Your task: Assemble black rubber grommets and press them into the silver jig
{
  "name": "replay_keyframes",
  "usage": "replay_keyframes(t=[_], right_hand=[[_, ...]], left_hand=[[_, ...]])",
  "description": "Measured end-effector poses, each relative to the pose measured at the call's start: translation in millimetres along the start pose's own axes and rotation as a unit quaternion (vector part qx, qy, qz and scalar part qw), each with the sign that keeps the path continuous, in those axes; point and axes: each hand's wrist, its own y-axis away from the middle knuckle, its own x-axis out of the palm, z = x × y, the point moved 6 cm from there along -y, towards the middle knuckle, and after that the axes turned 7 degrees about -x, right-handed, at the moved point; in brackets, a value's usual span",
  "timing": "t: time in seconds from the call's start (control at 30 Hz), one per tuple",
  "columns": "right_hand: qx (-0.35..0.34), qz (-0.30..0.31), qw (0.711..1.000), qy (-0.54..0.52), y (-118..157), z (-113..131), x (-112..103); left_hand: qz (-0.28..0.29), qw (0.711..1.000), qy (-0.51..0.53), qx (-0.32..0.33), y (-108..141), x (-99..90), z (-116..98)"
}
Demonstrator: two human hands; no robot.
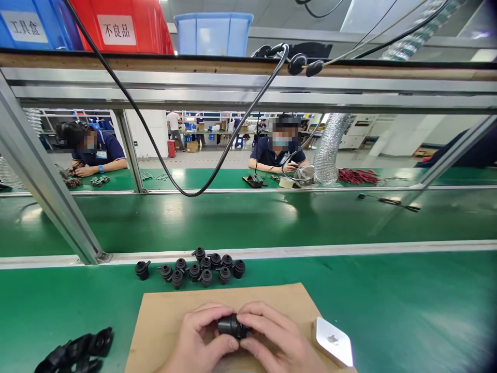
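Note:
Above a brown cardboard sheet [174,311], a small black cylindrical part [229,326] is held between both hands. My left hand [207,336] grips its left end with thumb and fingers. On its right end, the fingers and thumb of my right hand [272,334] are closed, hiding part of it. Beyond the sheet, several black ribbed round parts [205,263] stand grouped on the green table. One similar black part [142,270] is apart from them on the left.
Black pieces [77,352] lie at the lower left. A silver-white box [333,341] sits at the sheet's right edge. A metal frame [50,176] rises on the left; a black cable [194,194] hangs ahead. Two people work across the green conveyor [186,223].

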Motion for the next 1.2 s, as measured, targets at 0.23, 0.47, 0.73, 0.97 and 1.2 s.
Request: replay_keyframes(t=[0.23, 0.47, 0.73, 0.97, 1.2], right_hand=[[0.043, -0.003, 0.996, 0.079, 1, 4, -5], [-0.061, 0.074, 0.982, 0.161, -6, 20, -8], [0.074, 0.082, 0.985, 0.13, 8, -4, 6], [-0.05, 0.077, 0.975, 0.203, 2, 10, -21], [-0.03, 0.114, 0.981, 0.153, -4, 13, -7]], left_hand=[[0.012, 0.999, -0.022, 0.042, 2, 3.0, -9], [0.019, 0.999, -0.032, 0.01, 2, 3.9, -4], [0.027, 0.996, -0.059, 0.067, 3, 5.8, -14], [-0.005, 0.996, 0.038, -0.082, 5, 1.9, 5], [0.039, 0.998, -0.032, 0.025, 3, 9.0, -14]])
